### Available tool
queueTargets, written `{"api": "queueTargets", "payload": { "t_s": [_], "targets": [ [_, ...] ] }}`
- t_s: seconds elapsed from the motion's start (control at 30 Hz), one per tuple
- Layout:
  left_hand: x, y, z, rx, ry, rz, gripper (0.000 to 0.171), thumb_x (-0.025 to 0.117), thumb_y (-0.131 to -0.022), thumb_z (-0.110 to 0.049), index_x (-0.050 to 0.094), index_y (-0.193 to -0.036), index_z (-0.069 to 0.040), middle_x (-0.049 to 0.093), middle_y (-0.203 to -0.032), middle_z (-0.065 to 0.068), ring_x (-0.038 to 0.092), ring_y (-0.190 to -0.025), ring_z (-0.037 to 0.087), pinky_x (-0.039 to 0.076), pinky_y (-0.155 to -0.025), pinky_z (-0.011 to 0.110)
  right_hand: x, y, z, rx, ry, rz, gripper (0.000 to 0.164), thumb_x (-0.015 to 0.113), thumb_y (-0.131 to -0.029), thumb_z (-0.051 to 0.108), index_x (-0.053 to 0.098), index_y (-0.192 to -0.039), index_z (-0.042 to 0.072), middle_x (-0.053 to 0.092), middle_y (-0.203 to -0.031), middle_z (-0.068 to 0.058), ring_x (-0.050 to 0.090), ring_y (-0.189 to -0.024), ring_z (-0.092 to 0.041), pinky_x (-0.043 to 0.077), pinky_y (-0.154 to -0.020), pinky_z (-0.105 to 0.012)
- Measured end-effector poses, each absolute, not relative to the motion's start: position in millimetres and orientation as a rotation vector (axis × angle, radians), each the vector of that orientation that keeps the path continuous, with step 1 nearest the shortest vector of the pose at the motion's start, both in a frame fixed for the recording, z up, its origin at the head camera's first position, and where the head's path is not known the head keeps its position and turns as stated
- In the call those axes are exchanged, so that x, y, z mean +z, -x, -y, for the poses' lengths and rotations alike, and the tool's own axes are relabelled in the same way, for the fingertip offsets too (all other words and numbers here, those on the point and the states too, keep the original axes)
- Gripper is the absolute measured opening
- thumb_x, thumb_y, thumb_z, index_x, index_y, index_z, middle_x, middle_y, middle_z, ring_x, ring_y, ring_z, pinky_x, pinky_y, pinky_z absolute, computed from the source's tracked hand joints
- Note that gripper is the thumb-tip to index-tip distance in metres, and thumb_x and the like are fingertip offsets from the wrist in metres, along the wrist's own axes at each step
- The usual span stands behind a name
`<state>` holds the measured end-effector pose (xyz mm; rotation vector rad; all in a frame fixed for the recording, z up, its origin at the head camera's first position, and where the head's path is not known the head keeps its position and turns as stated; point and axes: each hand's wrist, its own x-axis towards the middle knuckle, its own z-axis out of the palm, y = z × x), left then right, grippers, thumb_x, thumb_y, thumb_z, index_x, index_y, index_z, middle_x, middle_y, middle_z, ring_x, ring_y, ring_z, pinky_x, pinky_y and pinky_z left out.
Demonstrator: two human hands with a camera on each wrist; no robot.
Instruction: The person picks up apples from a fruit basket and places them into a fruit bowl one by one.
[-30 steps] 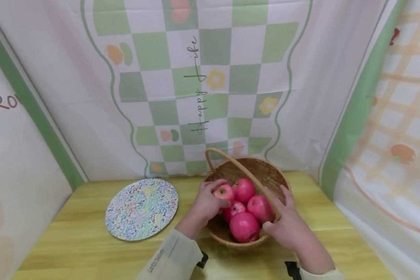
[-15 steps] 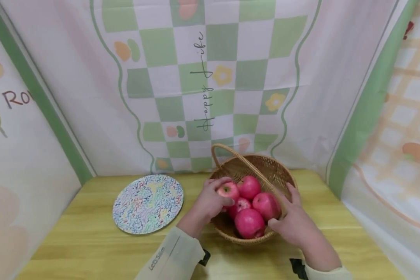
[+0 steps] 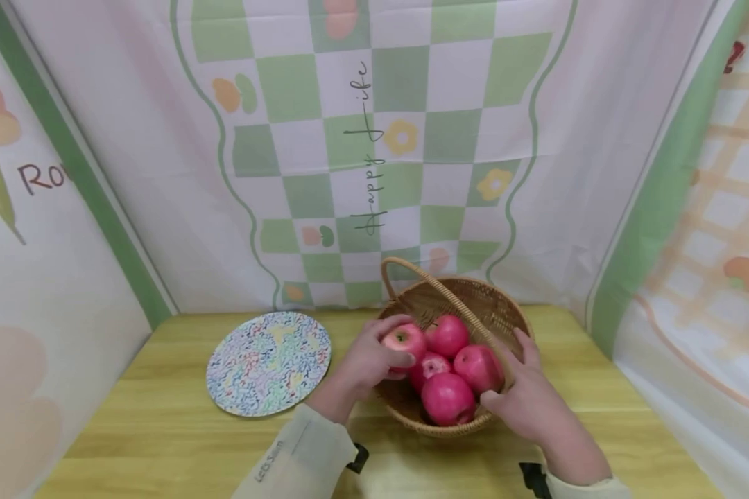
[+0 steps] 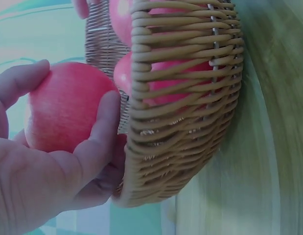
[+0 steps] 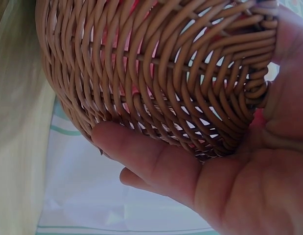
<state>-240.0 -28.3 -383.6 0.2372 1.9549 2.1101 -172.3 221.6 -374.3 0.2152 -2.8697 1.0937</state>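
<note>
My left hand (image 3: 367, 357) holds a red apple (image 3: 404, 339) at the basket's left side, thumb on one side and fingers on the other. In the left wrist view this apple (image 4: 68, 107) sits up at the rim. The woven wicker basket (image 3: 505, 305), with an arched handle (image 3: 437, 285), bears several more red apples (image 3: 449, 398). At its right side my right hand (image 3: 527, 395) grips the rim, and in the right wrist view its fingers (image 5: 146, 152) lie along the outer wicker wall (image 5: 122, 73). The basket stands slightly tilted toward me.
A round, flat plate (image 3: 268, 364) with a multicoloured squiggle pattern lies left of the basket on the wood-grain table (image 3: 181, 443). Behind the table hangs a green-and-white checked cloth (image 3: 374, 138), and printed cloths close off both sides.
My left hand has drawn the apple slightly up and left, away from the other apples. My right hand keeps its grip on the basket. The head view has shifted a little.
</note>
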Motion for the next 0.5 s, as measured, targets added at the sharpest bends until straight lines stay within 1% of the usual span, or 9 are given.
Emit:
{"api": "queueTargets", "payload": {
  "t_s": [0.03,0.13,0.17,0.2,0.27,0.37,0.5],
  "targets": [
    [-383,239,31,2.114,-0.249,-1.933,0.067,0.072,-0.076,0.012,0.062,-0.134,-0.019,0.039,-0.137,0.014,0.064,-0.091,0.031,0.059,-0.073,0.049,-374,173,-221,1.093,-0.218,2.868,0.097,0.074,-0.074,0.004,0.027,-0.159,0.012,-0.013,-0.159,-0.028,0.055,-0.057,-0.014,0.05,-0.056,-0.027],
    [-378,237,41,2.109,-0.293,-1.93,0.068,0.072,-0.077,0.012,0.06,-0.137,-0.017,0.039,-0.137,0.015,0.064,-0.093,0.032,0.059,-0.074,0.047,-374,173,-221,1.092,-0.223,2.865,0.099,0.074,-0.074,0.004,0.025,-0.159,0.015,-0.013,-0.158,-0.028,0.055,-0.057,-0.014,0.05,-0.056,-0.028],
    [-376,236,45,2.098,-0.309,-1.949,0.068,0.072,-0.077,0.012,0.06,-0.137,-0.017,0.039,-0.137,0.015,0.064,-0.093,0.032,0.059,-0.074,0.046,-374,173,-221,1.091,-0.224,2.864,0.1,0.074,-0.074,0.003,0.025,-0.16,0.016,-0.013,-0.158,-0.028,0.055,-0.057,-0.014,0.05,-0.056,-0.028],
    [-374,235,49,2.088,-0.328,-1.977,0.068,0.073,-0.077,0.011,0.061,-0.137,-0.018,0.039,-0.137,0.015,0.063,-0.094,0.032,0.059,-0.073,0.045,-375,173,-221,1.09,-0.226,2.862,0.101,0.074,-0.074,0.003,0.024,-0.16,0.017,-0.013,-0.158,-0.028,0.055,-0.058,-0.014,0.05,-0.056,-0.028],
    [-370,234,57,2.058,-0.361,-2.037,0.067,0.075,-0.076,0.009,0.062,-0.136,-0.018,0.032,-0.139,0.014,0.06,-0.097,0.031,0.06,-0.072,0.043,-375,173,-221,1.09,-0.23,2.859,0.102,0.074,-0.074,0.003,0.023,-0.16,0.018,-0.013,-0.158,-0.028,0.054,-0.058,-0.014,0.051,-0.056,-0.027],
    [-364,233,70,2.006,-0.393,-2.094,0.068,0.077,-0.075,0.008,0.062,-0.136,-0.019,0.031,-0.139,0.015,0.059,-0.1,0.033,0.06,-0.072,0.043,-375,173,-222,1.095,-0.233,2.857,0.102,0.074,-0.073,0.002,0.023,-0.16,0.018,-0.013,-0.158,-0.028,0.054,-0.058,-0.014,0.051,-0.056,-0.027],
    [-359,234,88,1.991,-0.402,-2.098,0.07,0.077,-0.075,0.008,0.059,-0.138,-0.015,0.032,-0.14,0.017,0.058,-0.102,0.033,0.06,-0.073,0.044,-375,173,-223,1.095,-0.226,2.865,0.102,0.073,-0.074,0.003,0.021,-0.161,0.019,-0.013,-0.158,-0.027,0.053,-0.057,-0.015,0.05,-0.054,-0.028]
  ]
}}
